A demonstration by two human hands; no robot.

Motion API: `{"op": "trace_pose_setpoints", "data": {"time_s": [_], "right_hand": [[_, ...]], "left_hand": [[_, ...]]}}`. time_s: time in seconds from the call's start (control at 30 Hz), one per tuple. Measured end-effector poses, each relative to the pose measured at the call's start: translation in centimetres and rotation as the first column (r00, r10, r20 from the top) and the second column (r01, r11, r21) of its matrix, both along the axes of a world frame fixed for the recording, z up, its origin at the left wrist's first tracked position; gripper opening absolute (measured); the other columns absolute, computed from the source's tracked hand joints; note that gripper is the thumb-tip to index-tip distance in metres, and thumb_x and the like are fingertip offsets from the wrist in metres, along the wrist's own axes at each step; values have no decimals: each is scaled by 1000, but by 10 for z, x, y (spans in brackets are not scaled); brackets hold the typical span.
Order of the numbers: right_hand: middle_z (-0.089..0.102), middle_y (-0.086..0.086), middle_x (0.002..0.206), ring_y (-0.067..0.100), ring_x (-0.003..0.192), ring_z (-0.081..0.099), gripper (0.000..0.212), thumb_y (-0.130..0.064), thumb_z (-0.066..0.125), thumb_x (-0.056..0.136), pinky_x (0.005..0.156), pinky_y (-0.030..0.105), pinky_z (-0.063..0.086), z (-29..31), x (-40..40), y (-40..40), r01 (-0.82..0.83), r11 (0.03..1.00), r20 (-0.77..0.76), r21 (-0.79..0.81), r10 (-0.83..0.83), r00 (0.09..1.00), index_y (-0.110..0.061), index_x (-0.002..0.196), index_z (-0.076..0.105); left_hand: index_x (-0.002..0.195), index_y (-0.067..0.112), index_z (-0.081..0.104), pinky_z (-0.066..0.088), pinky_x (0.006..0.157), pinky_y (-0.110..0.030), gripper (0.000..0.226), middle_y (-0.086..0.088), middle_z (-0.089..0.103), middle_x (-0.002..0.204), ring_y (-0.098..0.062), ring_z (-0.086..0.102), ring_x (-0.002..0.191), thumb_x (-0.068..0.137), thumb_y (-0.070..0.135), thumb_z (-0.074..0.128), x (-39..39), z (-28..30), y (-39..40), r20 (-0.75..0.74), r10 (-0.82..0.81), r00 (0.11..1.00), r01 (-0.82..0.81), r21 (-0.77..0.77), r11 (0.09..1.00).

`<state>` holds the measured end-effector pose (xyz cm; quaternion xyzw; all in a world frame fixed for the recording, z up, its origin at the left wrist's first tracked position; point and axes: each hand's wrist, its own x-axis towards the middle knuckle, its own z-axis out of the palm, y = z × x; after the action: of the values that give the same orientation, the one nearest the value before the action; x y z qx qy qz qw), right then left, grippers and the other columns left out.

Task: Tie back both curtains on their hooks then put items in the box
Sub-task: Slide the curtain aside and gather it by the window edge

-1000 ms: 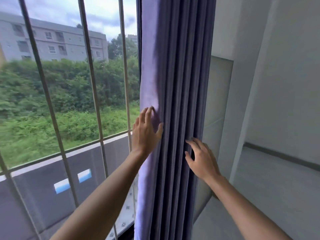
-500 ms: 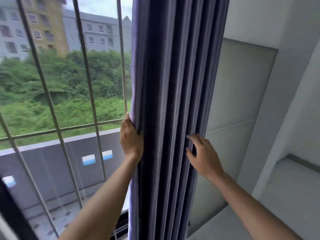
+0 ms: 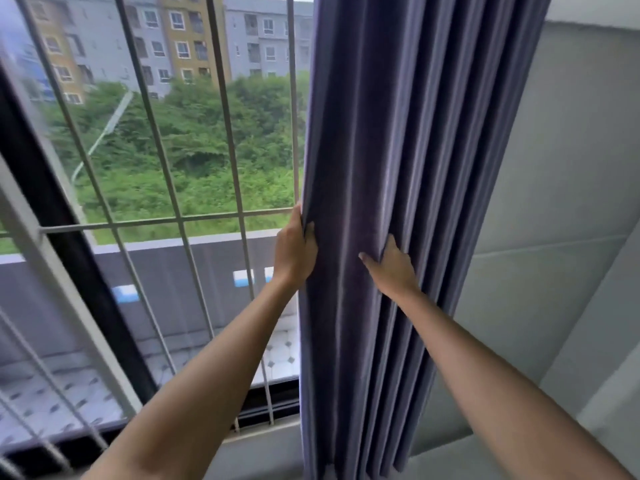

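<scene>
Since half a second ago, the right hand has slid leftward from the curtain's wall-side edge onto its front pleats, fingers pressed into a fold. Left hand stays clenched on the window-side edge of the purple-grey curtain, which hangs bunched between the barred window and the grey wall. No writing is legible anywhere.

The grey sill runs below the window bars. The curtain hangs down to the sill's right end; whether its hem touches is cut off. Nothing else rests there.
</scene>
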<state>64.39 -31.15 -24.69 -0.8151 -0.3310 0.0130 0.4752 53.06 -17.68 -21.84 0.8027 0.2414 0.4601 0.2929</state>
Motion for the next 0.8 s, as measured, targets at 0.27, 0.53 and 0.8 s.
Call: {"op": "trace_pose_setpoints", "data": {"time_s": [0.27, 0.53, 0.8], "right_hand": [[62, 9, 118, 23, 87, 65, 56, -15, 39, 95, 75, 35, 58, -87, -12, 3, 20, 952, 2, -306, -20, 1000, -21, 149, 24], [65, 5, 107, 20, 81, 65, 56, -16, 37, 98, 69, 37, 58, -133, -45, -14, 67, 860, 89, -505, -26, 996, -27, 150, 20], [64, 16, 114, 37, 103, 62, 33, -11, 33, 98, 81, 40, 49, -119, -71, 8, 66, 802, 99, -594, -8, 995, -11, 128, 47]], "left_hand": [[138, 12, 44, 38, 62, -13, 66, -2, 61, 106, -23, 55, 91, 79, -14, 32, 12, 2, -1, -56, -205, 977, 190, -200, 961], [110, -2, 57, 39, 55, -10, 49, -9, 65, 88, -29, 57, 82, 72, -17, 31, 10, -19, -10, -31, -384, 923, 362, -272, 892], [149, 19, 25, 43, 86, -26, 65, 3, 62, 121, -11, 56, 105, 96, 55, 32, 8, -20, -25, -160, -478, 863, 453, -170, 875]]}}
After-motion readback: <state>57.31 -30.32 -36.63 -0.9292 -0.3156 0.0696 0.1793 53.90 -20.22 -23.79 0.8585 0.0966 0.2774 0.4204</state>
